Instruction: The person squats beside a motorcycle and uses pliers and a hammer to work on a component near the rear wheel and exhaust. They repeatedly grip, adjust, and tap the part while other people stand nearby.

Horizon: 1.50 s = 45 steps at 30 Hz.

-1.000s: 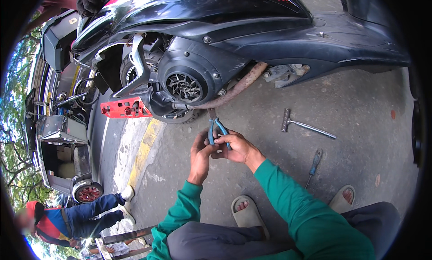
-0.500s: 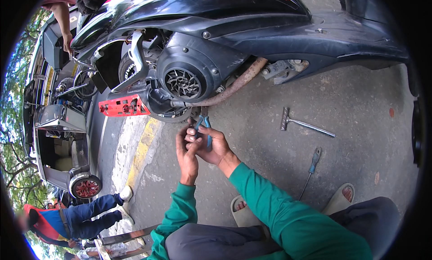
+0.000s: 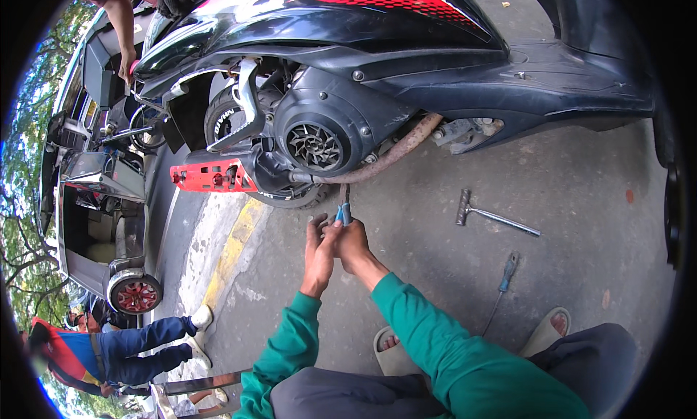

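My right hand [image 3: 353,245] is closed around blue-handled pliers [image 3: 345,214], whose dark jaws point away from me, just below the exhaust pipe. Beside it, my left hand [image 3: 317,256] has its thumb against the pliers' handle and its bent fingers apart; I see nothing else in it. Beyond both hands stands a black scooter [image 3: 435,78] with its round fan cover [image 3: 316,145] facing me. A rusty exhaust pipe [image 3: 396,156] curves below the cover, toward a red perforated guard [image 3: 210,175] on the left. Part of the rear tyre [image 3: 308,198] shows under that guard.
A T-handled wrench [image 3: 501,219] and a blue-handled screwdriver [image 3: 505,274] lie on the pavement to the right, near my sandals [image 3: 548,332]. A sidecar vehicle [image 3: 98,230] and a standing person [image 3: 138,346] are at left. Another person's arm [image 3: 122,31] reaches in at upper left.
The pliers have swung upright, jaws toward the scooter, and my right hand now wraps their handles. My left hand has shifted right against them. The view has tilted slightly.
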{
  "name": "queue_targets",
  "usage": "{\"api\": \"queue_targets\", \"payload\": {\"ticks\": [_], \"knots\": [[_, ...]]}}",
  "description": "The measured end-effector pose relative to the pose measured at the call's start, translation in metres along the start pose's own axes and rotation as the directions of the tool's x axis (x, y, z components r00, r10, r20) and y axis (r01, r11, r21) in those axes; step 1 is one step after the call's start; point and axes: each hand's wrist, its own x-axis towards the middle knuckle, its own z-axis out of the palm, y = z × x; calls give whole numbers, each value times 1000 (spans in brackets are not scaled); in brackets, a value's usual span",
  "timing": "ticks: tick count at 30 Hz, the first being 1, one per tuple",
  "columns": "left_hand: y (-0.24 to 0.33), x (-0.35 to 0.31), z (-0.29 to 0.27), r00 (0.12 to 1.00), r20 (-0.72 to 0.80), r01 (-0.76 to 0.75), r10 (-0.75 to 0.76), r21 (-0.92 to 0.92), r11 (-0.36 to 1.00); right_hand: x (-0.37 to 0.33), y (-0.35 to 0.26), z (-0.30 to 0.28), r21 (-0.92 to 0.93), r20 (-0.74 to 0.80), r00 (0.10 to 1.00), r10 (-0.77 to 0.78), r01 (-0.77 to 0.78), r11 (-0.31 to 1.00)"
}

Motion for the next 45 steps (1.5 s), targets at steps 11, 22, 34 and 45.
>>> {"api": "queue_targets", "payload": {"ticks": [11,22,34,45], "knots": [[-21,62,29,829,504,392,-242,-217,894,-7,-29,-30,-708,-214,964,-161,-39,705],[-23,51,73,872,469,364,-140,-431,826,-3,-58,-67,-918,-33,975,-219,57,392],[13,23,35,970,202,158,-132,-121,980,-15,-54,-44,85,64,982,177,-182,980],[-1,-1,17,942,279,129,-185,205,970,17,-26,-43,-634,6,1000,3,1,773]]}}
